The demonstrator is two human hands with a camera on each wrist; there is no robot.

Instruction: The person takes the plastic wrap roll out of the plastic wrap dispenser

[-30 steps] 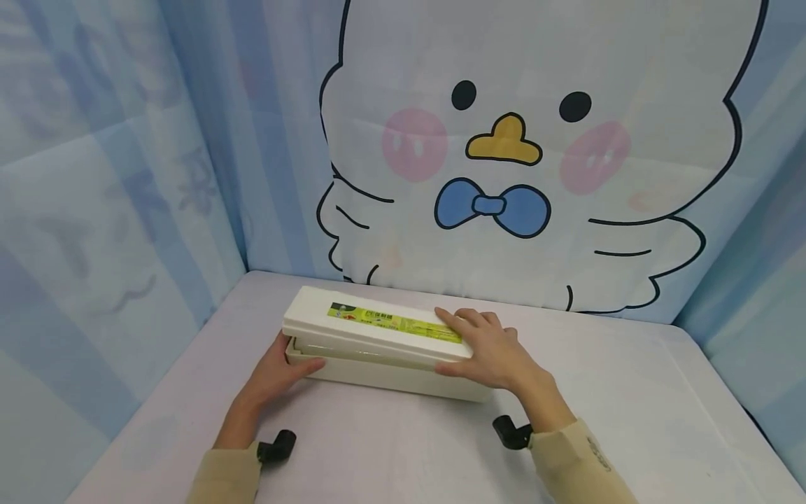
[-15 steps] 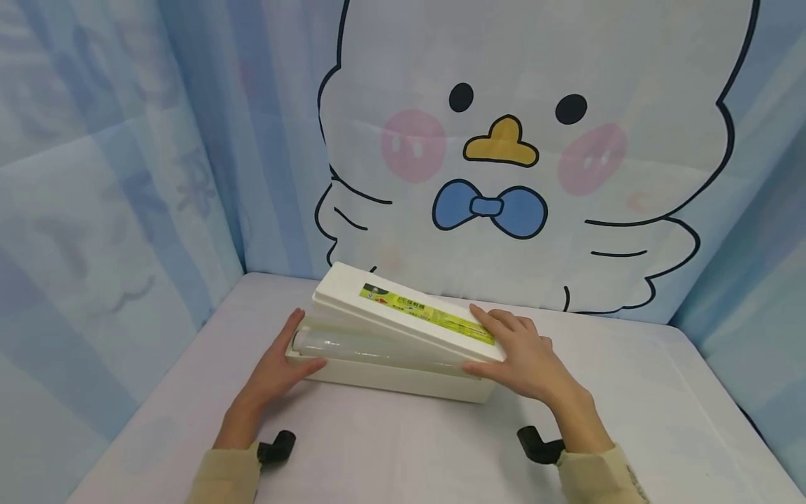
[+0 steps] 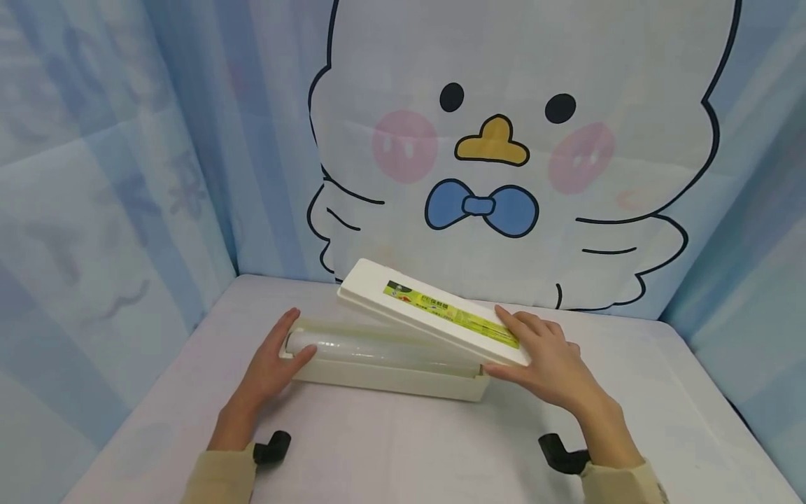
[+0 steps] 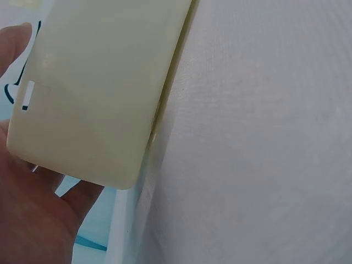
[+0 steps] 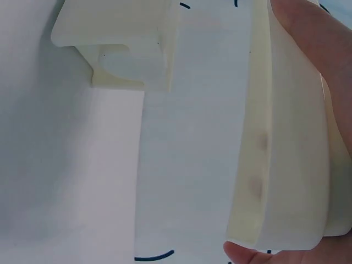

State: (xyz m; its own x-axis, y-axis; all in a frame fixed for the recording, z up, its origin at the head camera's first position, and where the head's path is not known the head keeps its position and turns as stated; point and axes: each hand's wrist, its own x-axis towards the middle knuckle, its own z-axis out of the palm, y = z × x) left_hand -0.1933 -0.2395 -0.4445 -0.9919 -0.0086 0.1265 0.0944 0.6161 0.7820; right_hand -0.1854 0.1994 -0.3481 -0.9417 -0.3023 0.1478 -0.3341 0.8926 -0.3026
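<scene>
A long cream cling film box lies on the table with a roll of cling film inside it. My left hand is at the box's left end, its fingers extended along the far side. In the left wrist view the thumb stands up past the box's upper edge, off the front wall. My right hand grips the right end of the white lid, which bears a green and yellow label. The lid slants over the box's right part, its left end raised.
A pale cloth covers the table. Behind it hangs a blue and white curtain with a cartoon chick, and further curtains stand at the sides. Black wrist mounts stick out by both sleeves.
My right hand has lifted the lid off and carried it right, tilting its left end up and uncovering the roll. My left thumb has risen from the box's front wall.
</scene>
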